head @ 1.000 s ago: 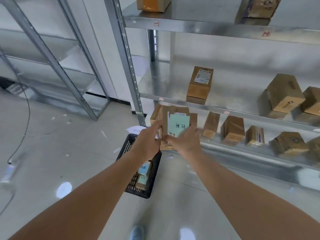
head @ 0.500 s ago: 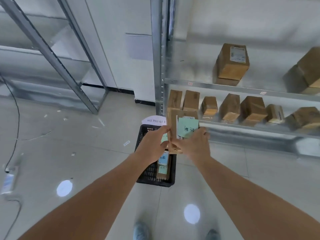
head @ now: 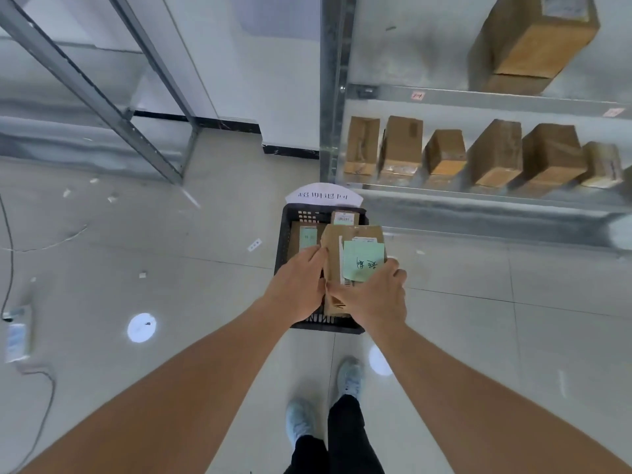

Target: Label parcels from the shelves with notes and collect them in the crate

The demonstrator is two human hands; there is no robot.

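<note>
Both hands hold one brown cardboard parcel (head: 333, 248) over the black plastic crate (head: 283, 234) on the floor. A green note (head: 360, 260) with handwriting sticks to the parcel's top face. My left hand (head: 297, 285) grips its left edge, and my right hand (head: 374, 297) grips its near right corner. Inside the crate lie other parcels: one with a green note (head: 307, 237) and one with a white label (head: 343, 217). A white paper sign (head: 323, 195) sits at the crate's far end.
A metal shelf rack (head: 478, 196) stands to the right with several brown parcels (head: 496, 155) on its low shelf and one larger box (head: 533, 39) above. Another rack (head: 102, 94) stands at the left. A cable and power strip (head: 17, 333) lie on the floor at far left.
My view has tilted down and nearer to the crate. Both hands have carried the noted parcel away from the shelf and lowered it over the crate.
</note>
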